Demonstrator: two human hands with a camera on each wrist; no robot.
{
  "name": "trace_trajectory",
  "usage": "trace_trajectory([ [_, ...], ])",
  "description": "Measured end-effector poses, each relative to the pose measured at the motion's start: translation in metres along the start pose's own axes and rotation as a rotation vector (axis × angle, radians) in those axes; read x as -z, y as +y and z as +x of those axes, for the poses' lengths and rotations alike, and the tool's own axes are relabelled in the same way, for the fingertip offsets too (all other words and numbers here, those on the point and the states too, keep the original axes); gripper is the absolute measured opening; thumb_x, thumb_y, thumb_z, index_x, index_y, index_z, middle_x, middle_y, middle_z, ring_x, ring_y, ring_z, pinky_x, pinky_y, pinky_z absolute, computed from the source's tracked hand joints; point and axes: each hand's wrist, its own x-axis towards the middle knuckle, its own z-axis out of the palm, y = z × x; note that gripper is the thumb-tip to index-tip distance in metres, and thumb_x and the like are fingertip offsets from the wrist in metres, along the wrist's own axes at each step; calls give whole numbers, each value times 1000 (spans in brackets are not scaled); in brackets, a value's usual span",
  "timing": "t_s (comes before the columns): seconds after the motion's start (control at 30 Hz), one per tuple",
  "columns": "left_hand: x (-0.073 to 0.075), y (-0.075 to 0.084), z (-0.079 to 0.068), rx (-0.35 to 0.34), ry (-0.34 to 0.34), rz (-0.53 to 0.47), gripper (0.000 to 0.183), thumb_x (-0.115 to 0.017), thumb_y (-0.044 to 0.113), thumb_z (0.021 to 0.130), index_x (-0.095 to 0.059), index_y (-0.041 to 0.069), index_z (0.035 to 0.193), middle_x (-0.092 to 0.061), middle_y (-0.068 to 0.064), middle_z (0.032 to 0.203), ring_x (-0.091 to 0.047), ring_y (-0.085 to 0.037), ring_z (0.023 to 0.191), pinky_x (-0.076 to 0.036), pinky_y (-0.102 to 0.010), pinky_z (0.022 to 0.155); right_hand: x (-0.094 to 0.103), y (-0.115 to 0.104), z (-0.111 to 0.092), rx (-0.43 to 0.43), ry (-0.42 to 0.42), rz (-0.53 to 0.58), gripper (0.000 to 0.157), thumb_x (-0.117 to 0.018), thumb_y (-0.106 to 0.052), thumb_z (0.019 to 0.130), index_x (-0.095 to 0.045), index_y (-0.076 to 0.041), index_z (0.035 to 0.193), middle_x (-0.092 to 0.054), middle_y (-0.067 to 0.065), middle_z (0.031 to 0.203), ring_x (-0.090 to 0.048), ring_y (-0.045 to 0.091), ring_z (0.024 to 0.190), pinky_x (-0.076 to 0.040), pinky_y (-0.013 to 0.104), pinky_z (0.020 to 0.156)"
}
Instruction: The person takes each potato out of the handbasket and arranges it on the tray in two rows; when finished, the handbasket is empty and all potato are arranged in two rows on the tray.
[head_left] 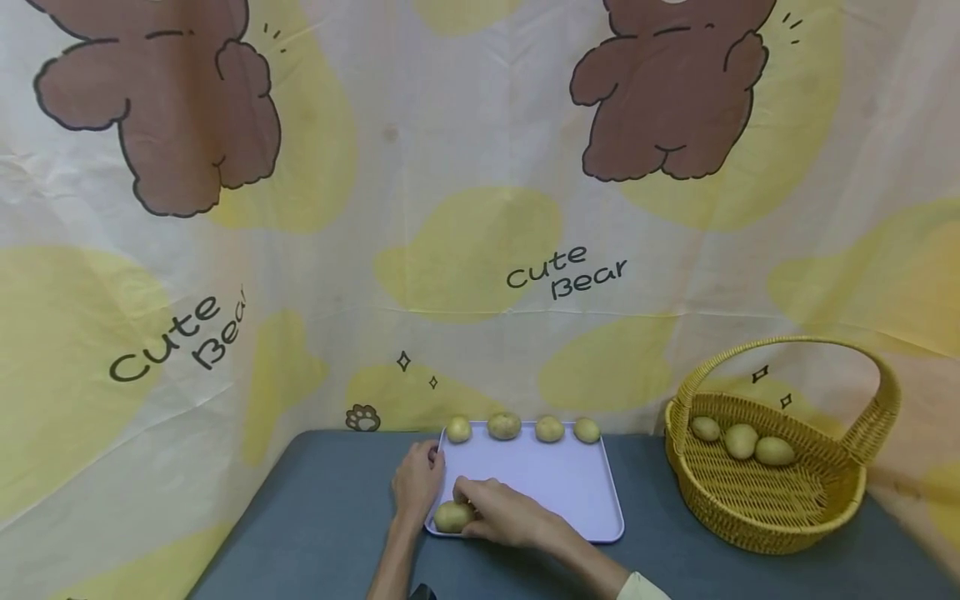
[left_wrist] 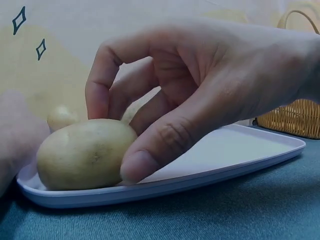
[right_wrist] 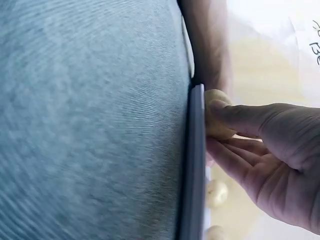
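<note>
My right hand (head_left: 510, 510) reaches across the front of a pale lilac tray (head_left: 525, 483) and holds a potato (head_left: 453, 517) at its front left corner. In the left wrist view, the thumb is on the near end of this potato (left_wrist: 85, 155) and bent fingers are behind it. The potato lies inside the raised rim. Along the tray's left side, my left hand (head_left: 418, 482) grips the edge; it is a blur in the left wrist view. At the tray's back edge stand several potatoes in a row, among them a larger one (head_left: 504, 426).
To the right of the tray stands a yellow wicker basket (head_left: 765, 533) with a tall handle and three potatoes (head_left: 741, 442) inside. A grey-blue cloth (head_left: 315, 517) covers the table. Behind it hangs a curtain (head_left: 465, 250) printed with bears.
</note>
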Motion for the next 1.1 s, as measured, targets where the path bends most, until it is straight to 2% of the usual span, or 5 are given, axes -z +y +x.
trace_trajectory([
  [0.43, 0, 0, 2, -14, 9, 7, 20, -69, 18, 96, -78, 7, 110, -68, -6, 89, -61, -20, 72, -44, -39, 60, 10, -3, -6, -21, -262, -24, 63, -69, -12, 98, -35, -11, 150, -62, -6, 91, -55, -1, 77, -48, 15, 77],
  [0.73, -1, -2, 0, -24, 8, -3, 19, -69, 16, 95, -78, 6, 109, -69, -7, 89, -62, -19, 73, -46, -38, 61, 11, -3, -8, 11, -285, -15, 68, -63, 1, 93, -33, -13, 152, -63, -2, 89, -55, 2, 76, -49, 15, 81],
  [0.87, -1, -1, -1, -27, 18, -9, 17, -70, 16, 94, -78, 7, 107, -68, -6, 87, -62, -19, 72, -45, -38, 60, 19, -1, -9, 11, -289, -26, 73, -65, 2, 92, -31, -9, 156, -64, 12, 136, -62, 8, 121, -48, 23, 108],
  [0.97, -1, 0, -1, -28, 15, -13, 17, -70, 16, 94, -78, 6, 106, -67, -5, 86, -60, -18, 70, -44, -37, 59, 38, 0, -13, -45, -276, -32, 74, -63, 2, 94, -31, -8, 160, -37, 17, 167, -37, 21, 156, -34, 34, 125],
  [1.1, 0, 0, 0, -17, 4, -15, 18, -69, 15, 95, -77, 6, 108, -66, -5, 87, -59, -17, 71, -42, -35, 60, 73, 2, -24, -78, -212, -30, 63, -58, 1, 99, -40, -12, 158, -35, 13, 170, -32, 27, 160, -35, 42, 126],
])
